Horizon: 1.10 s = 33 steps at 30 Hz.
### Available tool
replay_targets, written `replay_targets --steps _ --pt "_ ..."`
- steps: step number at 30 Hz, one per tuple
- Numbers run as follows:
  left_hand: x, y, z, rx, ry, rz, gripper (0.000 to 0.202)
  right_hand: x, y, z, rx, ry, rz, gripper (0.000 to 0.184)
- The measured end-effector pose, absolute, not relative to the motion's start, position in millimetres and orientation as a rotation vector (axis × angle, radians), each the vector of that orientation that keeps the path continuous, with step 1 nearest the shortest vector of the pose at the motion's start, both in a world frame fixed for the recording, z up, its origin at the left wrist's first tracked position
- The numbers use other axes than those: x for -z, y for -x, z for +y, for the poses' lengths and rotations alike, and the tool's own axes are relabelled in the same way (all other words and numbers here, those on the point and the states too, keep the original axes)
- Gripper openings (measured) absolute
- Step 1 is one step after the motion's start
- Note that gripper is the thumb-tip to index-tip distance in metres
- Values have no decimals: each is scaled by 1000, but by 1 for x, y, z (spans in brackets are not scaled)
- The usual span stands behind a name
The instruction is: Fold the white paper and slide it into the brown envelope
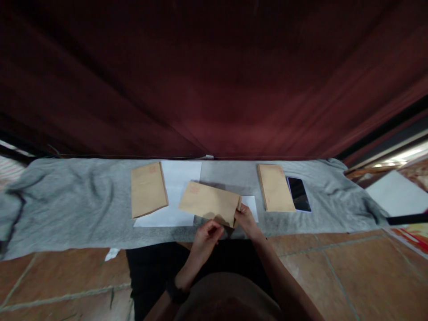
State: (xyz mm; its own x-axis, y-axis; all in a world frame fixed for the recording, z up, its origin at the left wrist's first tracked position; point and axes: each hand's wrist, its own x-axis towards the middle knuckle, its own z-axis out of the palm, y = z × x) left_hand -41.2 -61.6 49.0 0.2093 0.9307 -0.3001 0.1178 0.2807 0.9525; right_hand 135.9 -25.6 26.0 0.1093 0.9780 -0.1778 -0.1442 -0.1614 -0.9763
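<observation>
A brown paper envelope (210, 201) with a red print at its left end is held slightly tilted over the cloth-covered surface. My right hand (246, 220) is closed on its right end, where a flap or fold shows. Just below the envelope's lower edge is my left hand (207, 236), its thumb and fingers curled together in a pinch. Whether anything is between those fingertips is too small to tell. White paper (177, 191) lies partly under the envelope, and a smaller white sheet (251, 207) shows behind my right hand.
At left, a stack of brown envelopes (149, 189) rests partly on the white paper. Another envelope stack (276, 188) lies at right, beside a phone (299, 194). Grey cloth (83, 200) covers the long narrow surface. A dark red curtain (214, 89) hangs behind it.
</observation>
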Motion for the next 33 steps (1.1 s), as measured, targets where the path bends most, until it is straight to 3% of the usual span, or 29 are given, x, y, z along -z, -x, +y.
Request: replay_targets --steps 1,4,6,10,22,27,30,33 --pt "-51 44 -57 -818 -1385 1259 20 -26 -137 -26 -1304 1281 -948 32" --pt "-58 53 -32 -727 -2101 1216 74 -30 -140 -31 -1355 1248 -964 35" --pt "-61 61 -13 -509 -2415 1188 95 -32 -142 -35 -1405 1222 -966 38" --pt "-58 72 15 -195 -2606 1070 118 -32 -149 -40 -1475 1184 -1004 38" --pt "-46 73 8 -153 -2663 951 127 -26 -158 -49 -1500 1246 -968 40" --pt "-51 69 6 -256 -2668 961 118 -18 -159 -49 -1508 1249 -993 38" --pt "-57 65 5 -332 -2674 956 107 -13 -161 -50 -1398 1369 -1010 36" --pt "-61 62 4 -392 -2655 984 105 -15 -167 -53 -1049 1664 -1171 29"
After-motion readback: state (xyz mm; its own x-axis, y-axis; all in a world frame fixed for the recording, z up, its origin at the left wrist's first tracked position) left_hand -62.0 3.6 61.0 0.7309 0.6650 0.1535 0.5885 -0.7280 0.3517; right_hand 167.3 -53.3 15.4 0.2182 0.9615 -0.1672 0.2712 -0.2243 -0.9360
